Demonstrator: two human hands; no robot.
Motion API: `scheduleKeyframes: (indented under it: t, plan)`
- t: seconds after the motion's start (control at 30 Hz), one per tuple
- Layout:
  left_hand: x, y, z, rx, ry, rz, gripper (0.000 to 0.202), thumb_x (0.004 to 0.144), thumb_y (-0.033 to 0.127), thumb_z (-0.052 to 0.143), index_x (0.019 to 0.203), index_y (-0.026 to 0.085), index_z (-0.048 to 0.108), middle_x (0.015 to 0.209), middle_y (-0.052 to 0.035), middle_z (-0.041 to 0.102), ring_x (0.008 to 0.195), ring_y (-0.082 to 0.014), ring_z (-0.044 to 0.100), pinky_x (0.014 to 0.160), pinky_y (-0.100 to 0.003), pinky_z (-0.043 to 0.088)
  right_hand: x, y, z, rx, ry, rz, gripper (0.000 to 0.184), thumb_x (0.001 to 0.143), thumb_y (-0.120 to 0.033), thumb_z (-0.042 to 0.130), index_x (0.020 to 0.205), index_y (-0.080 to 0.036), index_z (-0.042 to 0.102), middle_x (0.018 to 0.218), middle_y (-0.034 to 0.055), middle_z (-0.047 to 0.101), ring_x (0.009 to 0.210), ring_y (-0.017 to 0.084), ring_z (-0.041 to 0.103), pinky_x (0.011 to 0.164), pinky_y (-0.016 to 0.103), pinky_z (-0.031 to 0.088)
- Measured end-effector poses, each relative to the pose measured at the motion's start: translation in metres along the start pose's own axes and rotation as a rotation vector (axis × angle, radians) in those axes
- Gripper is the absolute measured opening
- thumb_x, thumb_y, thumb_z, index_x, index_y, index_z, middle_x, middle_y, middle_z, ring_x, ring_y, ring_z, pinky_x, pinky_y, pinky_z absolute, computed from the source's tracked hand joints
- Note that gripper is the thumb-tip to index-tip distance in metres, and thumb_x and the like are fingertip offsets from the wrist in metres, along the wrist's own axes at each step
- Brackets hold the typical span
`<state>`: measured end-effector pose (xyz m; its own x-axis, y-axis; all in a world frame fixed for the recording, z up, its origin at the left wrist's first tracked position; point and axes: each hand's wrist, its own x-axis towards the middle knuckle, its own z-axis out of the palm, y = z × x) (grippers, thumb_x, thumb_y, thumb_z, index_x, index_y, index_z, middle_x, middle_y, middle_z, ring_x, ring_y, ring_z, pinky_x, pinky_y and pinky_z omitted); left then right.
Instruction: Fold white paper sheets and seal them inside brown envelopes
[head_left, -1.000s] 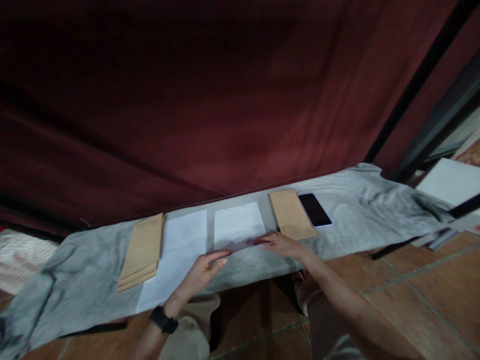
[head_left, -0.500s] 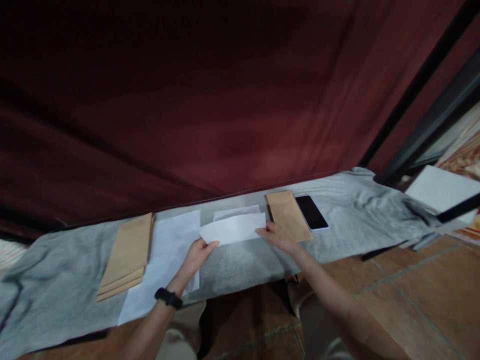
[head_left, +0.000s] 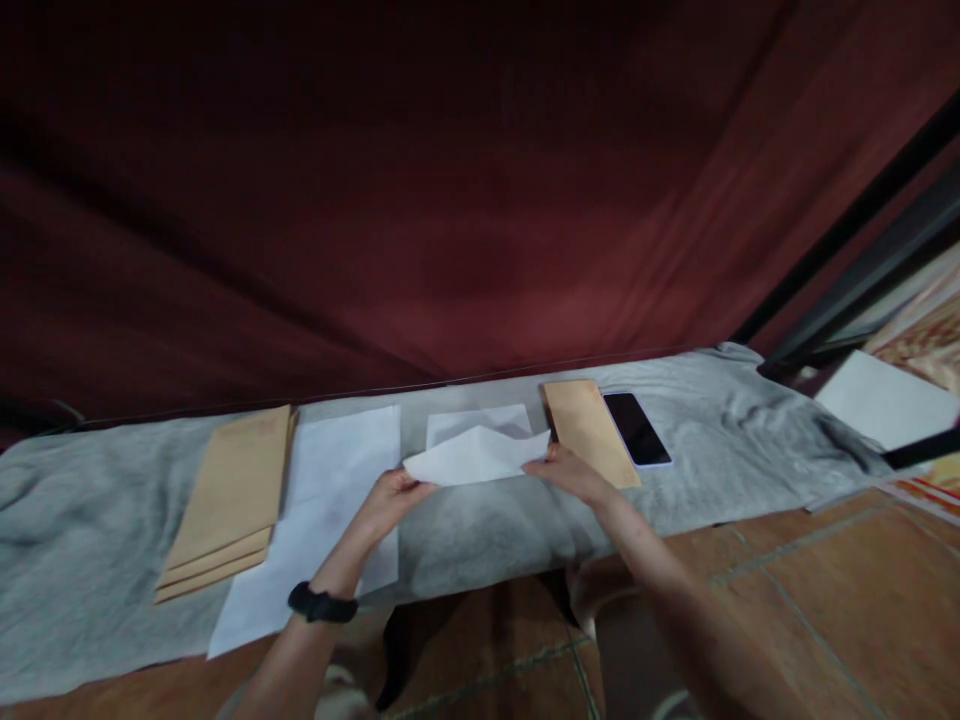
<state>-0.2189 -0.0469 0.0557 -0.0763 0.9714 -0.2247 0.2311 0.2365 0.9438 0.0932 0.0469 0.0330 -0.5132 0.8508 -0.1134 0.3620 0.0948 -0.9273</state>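
As I grip it at both ends, a white paper sheet [head_left: 480,458] rises to a peak over grey cloth [head_left: 480,545]

I have the thumb and fingers of the left hand [head_left: 388,503] clamped on the sheet's left end, and those of the right hand [head_left: 571,472] clamped on its right end. Between them the paper bends, its upper edge highest at the middle. Just behind it, white paper [head_left: 448,424] lies flat on the cloth; I cannot tell whether it is part of the same sheet. A black wristband [head_left: 322,604] circles the left wrist.

Near the right hand, a brown envelope [head_left: 589,425] lies at a slant, and just beside it a dark-screened smartphone [head_left: 639,432]. The left forearm crosses larger white sheets [head_left: 349,440], which reach the cloth's near edge. Overlapping their left side, I see a fanned stack of brown envelopes [head_left: 232,470].

Beyond the cloth hangs a dark red curtain [head_left: 450,230]; below is a tiled floor [head_left: 795,575]. At far right sits a white flat object [head_left: 889,400], too blurred to identify.
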Motion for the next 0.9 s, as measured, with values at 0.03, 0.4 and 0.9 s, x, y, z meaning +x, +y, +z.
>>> scheduleKeyframes:
  t: [0.03,0.4,0.9]
  plan:
    - [-0.003,0.001,-0.005,0.011,-0.027,0.0,0.051,0.061,0.058,0.083,0.089,0.016,0.079,0.094,-0.0083,0.08,0.097,-0.0319,0.072,0.09,-0.044,0.056,0.0,-0.002,-0.003,0.031,-0.04,-0.012,0.028,0.088,-0.039,0.064,0.1,-0.019,0.079,0.101,0.0064,0.078,0.097,0.026,0.071,0.085,0.036,0.057]
    - [-0.011,-0.019,-0.017,0.054,-0.264,0.116,0.037,0.074,0.052,0.076,0.095,0.022,0.083,0.132,-0.0135,0.069,0.121,-0.0324,0.064,0.103,-0.047,0.05,-0.001,0.0,0.01,0.038,-0.184,-0.149,0.025,0.089,-0.033,0.061,0.098,-0.024,0.082,0.133,0.0076,0.069,0.127,0.025,0.06,0.112,0.045,0.042]
    - [0.007,-0.002,-0.019,0.209,-0.02,-0.003,0.045,0.076,0.061,0.063,0.067,0.017,0.068,0.064,-0.0009,0.062,0.071,-0.0205,0.06,0.063,-0.028,0.047,0.008,-0.002,0.002,-0.24,0.038,0.073,0.034,0.092,-0.044,0.053,0.083,-0.017,0.071,0.075,0.002,0.07,0.075,0.018,0.064,0.065,0.026,0.045]
